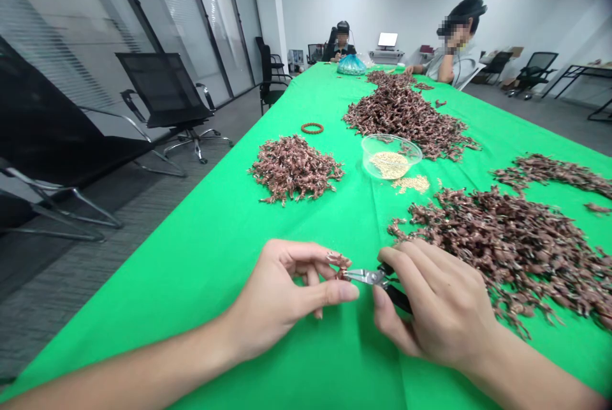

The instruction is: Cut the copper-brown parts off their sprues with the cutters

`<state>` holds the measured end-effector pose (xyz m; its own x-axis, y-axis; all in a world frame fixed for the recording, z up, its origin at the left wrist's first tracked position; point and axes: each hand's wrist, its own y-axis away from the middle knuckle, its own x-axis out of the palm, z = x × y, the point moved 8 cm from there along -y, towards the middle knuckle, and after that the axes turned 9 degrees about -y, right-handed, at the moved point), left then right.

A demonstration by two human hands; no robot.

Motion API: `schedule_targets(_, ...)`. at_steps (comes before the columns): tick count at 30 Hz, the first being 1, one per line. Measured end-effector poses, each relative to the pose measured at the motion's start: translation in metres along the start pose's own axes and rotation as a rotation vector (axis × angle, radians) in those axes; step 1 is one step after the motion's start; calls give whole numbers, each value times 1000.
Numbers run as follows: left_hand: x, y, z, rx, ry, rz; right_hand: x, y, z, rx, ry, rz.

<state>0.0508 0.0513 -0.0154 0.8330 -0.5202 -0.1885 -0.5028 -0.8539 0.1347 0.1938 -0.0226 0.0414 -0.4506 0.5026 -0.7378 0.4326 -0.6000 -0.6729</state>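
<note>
- Bare-handed work at a green-covered table (201,270): a left hand (284,292) pinches a small brown figure-like piece (342,263) between thumb and fingers, while a right hand (437,301) grips a pair of needle-nose pliers (377,278).
- The piece sits at the left fingertips, out over the cloth in front of the wearer, with the pliers' slender metal tips meeting it from the right; whether those tips are clamped on it or merely touching is too small to tell.
- Good practice here, by judgement, would be a firm pinch close to the spot the pliers meet, the tips lined up squarely, and a light, measured squeeze, since so slight a piece could twist, slip or be marked.
- Keeping the left thumb clear of the pliers' bite would also seem wise.
- The left forearm slants in from the lower left corner, palm turned inward, the thumb extended below and the fingers curled opposite.
- The right forearm enters from the lower right, back of the hand uppermost, fingers wrapped over the black handles, thumb beneath.
- Beside the right hand spreads a large heap of similar brown pieces (516,247); beyond the hands lie a smaller pile (296,171) and a clear plastic tub (365,153) of pale golden bits (388,164).
</note>
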Motion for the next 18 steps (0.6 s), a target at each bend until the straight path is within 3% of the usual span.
schedule_targets(18, 8, 0, -1, -56, 88, 83, -1, 0, 9, -116, 185, -4)
